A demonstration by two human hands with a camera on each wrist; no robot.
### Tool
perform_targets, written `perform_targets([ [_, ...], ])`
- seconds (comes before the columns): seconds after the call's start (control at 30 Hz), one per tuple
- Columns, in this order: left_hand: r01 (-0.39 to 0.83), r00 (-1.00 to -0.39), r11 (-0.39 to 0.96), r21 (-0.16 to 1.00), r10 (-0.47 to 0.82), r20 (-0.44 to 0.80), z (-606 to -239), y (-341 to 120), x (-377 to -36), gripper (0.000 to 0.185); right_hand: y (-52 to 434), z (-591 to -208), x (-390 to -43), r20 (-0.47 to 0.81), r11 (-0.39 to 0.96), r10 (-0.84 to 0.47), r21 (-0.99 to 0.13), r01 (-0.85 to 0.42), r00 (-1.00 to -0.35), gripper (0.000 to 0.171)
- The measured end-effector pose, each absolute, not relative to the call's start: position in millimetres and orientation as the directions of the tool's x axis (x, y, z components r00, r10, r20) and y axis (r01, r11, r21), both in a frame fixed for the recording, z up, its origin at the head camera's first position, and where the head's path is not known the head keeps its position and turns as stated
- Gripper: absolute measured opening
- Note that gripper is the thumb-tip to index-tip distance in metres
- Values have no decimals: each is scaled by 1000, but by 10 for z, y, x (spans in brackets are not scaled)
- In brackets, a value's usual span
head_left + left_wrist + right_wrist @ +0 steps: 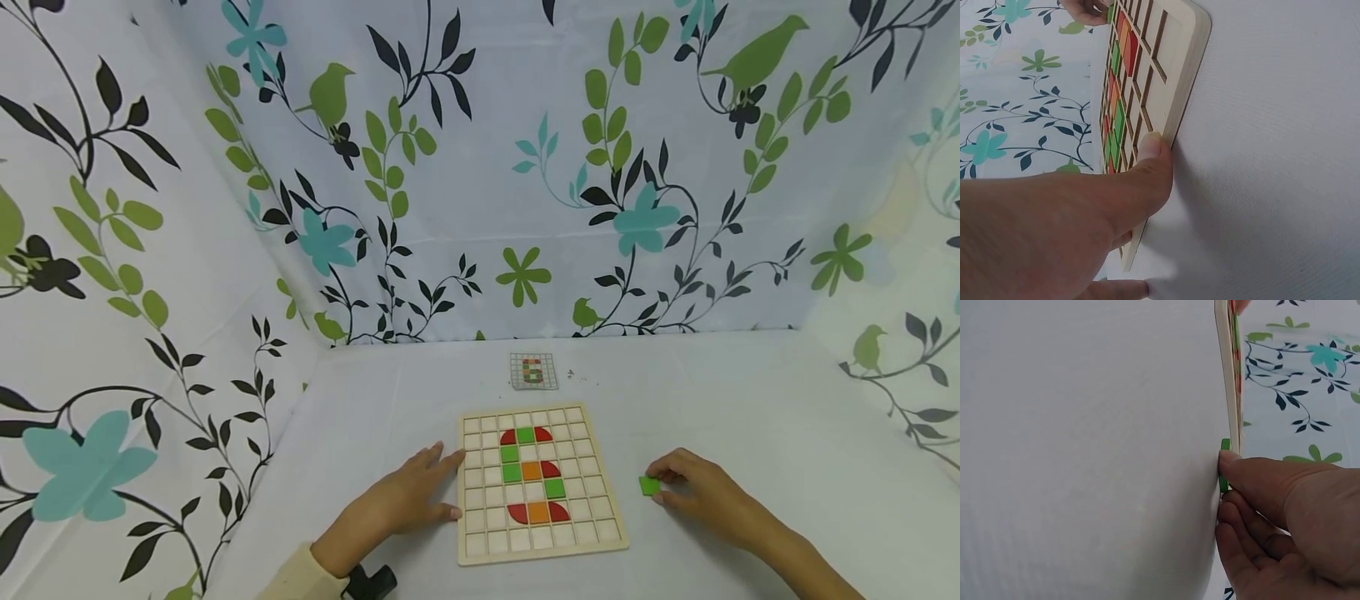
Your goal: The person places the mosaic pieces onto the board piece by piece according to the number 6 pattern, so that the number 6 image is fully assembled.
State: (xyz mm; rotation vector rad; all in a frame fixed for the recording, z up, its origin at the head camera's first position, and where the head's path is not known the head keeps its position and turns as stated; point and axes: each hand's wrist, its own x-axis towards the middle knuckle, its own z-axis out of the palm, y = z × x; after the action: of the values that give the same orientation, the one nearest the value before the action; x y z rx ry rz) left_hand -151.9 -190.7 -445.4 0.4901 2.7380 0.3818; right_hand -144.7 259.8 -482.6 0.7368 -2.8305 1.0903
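A square wooden grid board (491, 544) lies on the white table, with red quarter-round, green square and orange square tiles set in its middle cells. My left hand (411, 497) rests at the board's left edge, fingers spread; in the left wrist view the thumb (1152, 150) touches the rim. To the right of the board, my right hand (701, 492) pinches a green square tile (649, 486) between thumb and fingers. The right wrist view shows that green tile (1225, 465) edge-on, close to the tabletop and apart from the board.
Behind the board lies a small card (534, 372) printed with a grid and a coloured pattern. A black object (371, 582) sits by the left sleeve. Patterned cloth (465, 208) with leaves and birds hangs at the back and sides of the white tabletop (405, 392).
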Motion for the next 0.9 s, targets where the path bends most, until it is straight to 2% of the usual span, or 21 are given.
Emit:
perform_targets([
  [0.6, 288, -887, 910, 297, 371, -275, -4448, -1889, -1519, 85, 2587, -4767, -1510, 103, 677, -452, -606, -417, -886, 19],
  [0.9, 297, -885, 909, 294, 377, -272, -4424, -1886, -1510, 84, 2558, -4745, -1542, 148, 689, -457, -565, -454, -877, 20],
])
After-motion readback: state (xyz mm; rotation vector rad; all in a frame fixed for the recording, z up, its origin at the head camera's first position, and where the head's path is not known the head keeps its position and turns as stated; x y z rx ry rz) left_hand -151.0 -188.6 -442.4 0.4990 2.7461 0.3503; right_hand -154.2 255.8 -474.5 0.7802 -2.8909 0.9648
